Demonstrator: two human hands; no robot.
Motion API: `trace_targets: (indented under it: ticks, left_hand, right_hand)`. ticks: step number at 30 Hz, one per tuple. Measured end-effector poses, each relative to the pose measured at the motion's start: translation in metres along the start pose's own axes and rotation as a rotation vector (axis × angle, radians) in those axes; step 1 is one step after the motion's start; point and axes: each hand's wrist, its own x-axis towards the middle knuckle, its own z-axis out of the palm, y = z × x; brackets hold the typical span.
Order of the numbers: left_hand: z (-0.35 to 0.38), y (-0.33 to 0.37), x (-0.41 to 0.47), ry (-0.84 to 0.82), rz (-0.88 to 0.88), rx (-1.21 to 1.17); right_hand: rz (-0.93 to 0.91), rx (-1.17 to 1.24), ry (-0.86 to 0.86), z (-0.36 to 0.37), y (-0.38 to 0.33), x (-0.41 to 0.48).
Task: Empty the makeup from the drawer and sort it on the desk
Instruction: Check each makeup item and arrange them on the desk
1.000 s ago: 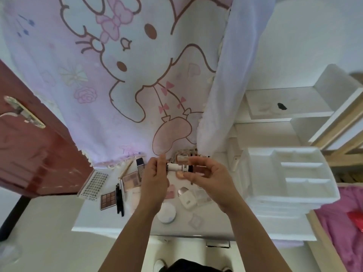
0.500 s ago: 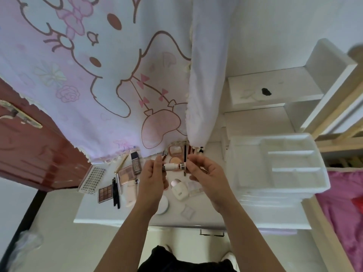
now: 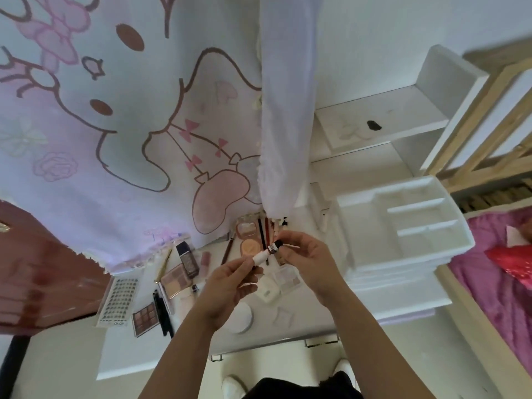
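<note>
Head view is showing both hands meeting at the centre of the frame around a small white tube [image 3: 265, 253] with a black cap. The left hand [image 3: 227, 286] is gripping the tube's white end in curled fingers, and the right hand [image 3: 311, 260] is pinching the capped end. Beneath them the white bench [image 3: 305, 323] is carrying an eyeshadow palette [image 3: 145, 315] at lower left and a round compact [image 3: 243, 318]. A white drawer tray [image 3: 403, 226] is sitting at right.

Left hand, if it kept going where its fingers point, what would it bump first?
Probably the right hand, which pinches the dark-capped end of the white tube that the left hand grips; depth is unclear.
</note>
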Motion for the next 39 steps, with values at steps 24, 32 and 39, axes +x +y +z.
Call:
trace_targets:
  ticks: [24,32,39]
  left_hand:
    - [-0.050,-0.153,0.090,0.273,-0.185,0.048]
    - [-0.049,-0.151,0.089,0.313,-0.147,0.067]
    - [-0.043,-0.150,0.084,0.493,0.004,0.466]
  right_hand:
    - [0.280,-0.372,0.429,0.004,0.217,-0.005]
    - [0.256,-0.421,0.368,-0.003,0.221,0.003]
    - [0.155,-0.515,0.228,-0.016,0.209,0.009]
